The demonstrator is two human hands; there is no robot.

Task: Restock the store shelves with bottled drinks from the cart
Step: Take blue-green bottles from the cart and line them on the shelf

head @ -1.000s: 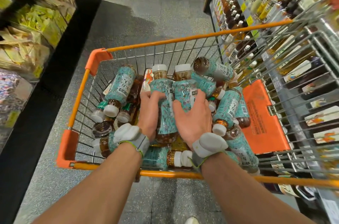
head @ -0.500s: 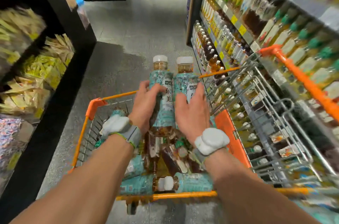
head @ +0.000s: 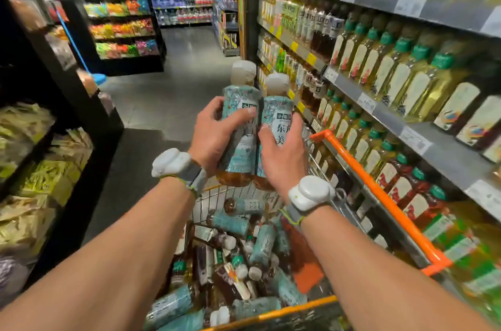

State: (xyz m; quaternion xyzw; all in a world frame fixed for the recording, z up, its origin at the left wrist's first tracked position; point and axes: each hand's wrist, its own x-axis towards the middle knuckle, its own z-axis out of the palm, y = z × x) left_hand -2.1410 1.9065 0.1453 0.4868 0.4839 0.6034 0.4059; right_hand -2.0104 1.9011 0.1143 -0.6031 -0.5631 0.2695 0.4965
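Observation:
Two tea bottles with teal patterned labels and white caps are held upright, side by side, above the cart. My left hand (head: 214,135) grips the left bottle (head: 240,103). My right hand (head: 283,151) grips the right bottle (head: 278,114). Below them the orange-rimmed wire cart (head: 379,189) holds several more of the same bottles (head: 260,249) lying in a heap. The drink shelves (head: 385,111) stand close on the right, packed with rows of bottles.
A dark shelf unit with packaged snacks (head: 40,168) lines the left side of the aisle. The grey floor (head: 162,97) runs ahead to more shelves at the back. A blue-handled tool (head: 96,77) leans by the left unit.
Both hands have lifted the two bottles out of the cart and higher, up to shelf height. The view has tilted up and toward the right-hand shelves.

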